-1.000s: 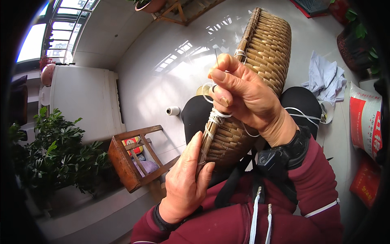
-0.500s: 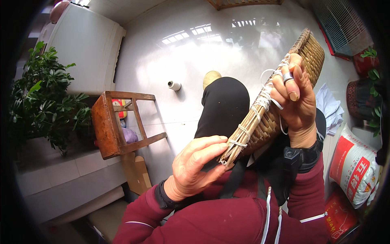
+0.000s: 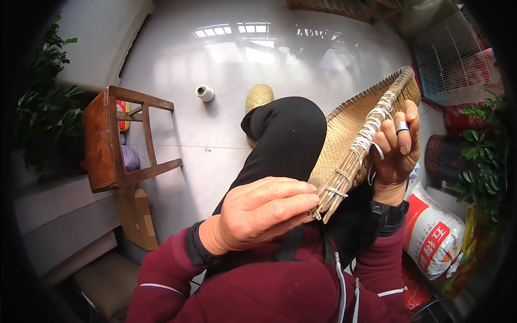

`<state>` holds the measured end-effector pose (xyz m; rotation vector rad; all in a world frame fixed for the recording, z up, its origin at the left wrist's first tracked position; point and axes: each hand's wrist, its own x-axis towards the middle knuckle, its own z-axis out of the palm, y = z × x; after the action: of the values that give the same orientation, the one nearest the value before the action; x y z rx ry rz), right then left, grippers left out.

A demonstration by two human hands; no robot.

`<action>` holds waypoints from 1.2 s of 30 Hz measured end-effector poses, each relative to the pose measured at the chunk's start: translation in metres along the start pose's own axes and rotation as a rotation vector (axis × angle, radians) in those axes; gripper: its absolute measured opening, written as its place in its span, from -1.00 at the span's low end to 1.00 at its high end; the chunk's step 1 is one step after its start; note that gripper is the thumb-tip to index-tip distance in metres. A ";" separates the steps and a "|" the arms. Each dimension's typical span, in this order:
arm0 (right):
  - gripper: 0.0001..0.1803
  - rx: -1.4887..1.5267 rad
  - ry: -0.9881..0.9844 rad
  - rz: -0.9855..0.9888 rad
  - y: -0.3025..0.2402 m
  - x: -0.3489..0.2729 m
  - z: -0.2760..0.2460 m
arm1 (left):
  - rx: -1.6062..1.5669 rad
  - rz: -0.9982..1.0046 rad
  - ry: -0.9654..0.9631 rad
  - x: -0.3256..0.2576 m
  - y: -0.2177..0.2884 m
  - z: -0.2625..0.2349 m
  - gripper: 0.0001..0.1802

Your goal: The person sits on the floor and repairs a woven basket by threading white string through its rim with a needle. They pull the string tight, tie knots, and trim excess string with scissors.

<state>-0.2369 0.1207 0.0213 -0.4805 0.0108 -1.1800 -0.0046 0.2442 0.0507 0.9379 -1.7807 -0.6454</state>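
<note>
A woven straw basket (image 3: 344,132) rests tilted over my lap, its inner weave facing up and left. Along its near edge runs a rim of bundled sticks (image 3: 344,175), wrapped with white cord (image 3: 367,132) over the upper stretch. My left hand (image 3: 261,207) is closed on the lower end of that rim, fingers on top. Beside the wrapped part, my right hand (image 3: 397,153) has its fingers curled in, with a metal thimble ring (image 3: 402,126) on one finger. A loose cord end hangs by it; what the fingertips pinch cannot be made out.
A spool of white thread (image 3: 204,93) stands on the tiled floor, left of my shoe (image 3: 259,97). At the left is a wooden stool (image 3: 105,140) lying on its side, near a cardboard box (image 3: 141,220). A white-and-red sack (image 3: 433,231), potted plant (image 3: 476,156) and wire cage (image 3: 449,59) are at right.
The basket has turned so its inside now shows, and its lower end has shifted right. Both hands moved with it, the right one lower. The whole view has swung right.
</note>
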 end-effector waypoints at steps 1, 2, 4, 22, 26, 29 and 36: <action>-0.87 -0.005 0.005 0.001 0.000 -0.001 0.000 | 0.010 0.041 -0.009 0.001 -0.003 0.000 -0.62; -0.87 -0.009 0.008 0.001 -0.001 -0.001 -0.001 | 0.022 0.083 -0.018 0.002 -0.005 0.000 -0.64; -0.89 -0.008 -0.005 0.013 -0.002 -0.002 -0.002 | 0.003 0.132 -0.014 0.003 -0.010 0.000 -0.70; -0.91 -0.022 0.009 0.017 -0.004 -0.004 -0.003 | 0.058 0.250 0.019 0.011 -0.007 0.006 -0.77; -0.90 -0.023 -0.011 0.016 -0.006 -0.006 -0.004 | 0.099 0.327 -0.011 0.013 -0.005 0.007 -0.79; -0.89 -0.018 -0.007 0.016 -0.005 -0.007 -0.004 | 0.076 0.337 -0.078 0.014 -0.005 0.006 -0.81; -0.83 -0.013 0.023 -0.001 -0.001 -0.003 -0.002 | 0.126 0.183 -0.116 0.012 0.009 0.003 -0.63</action>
<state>-0.2396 0.1224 0.0191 -0.4780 0.0383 -1.1871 -0.0128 0.2393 0.0627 0.8220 -2.0025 -0.4836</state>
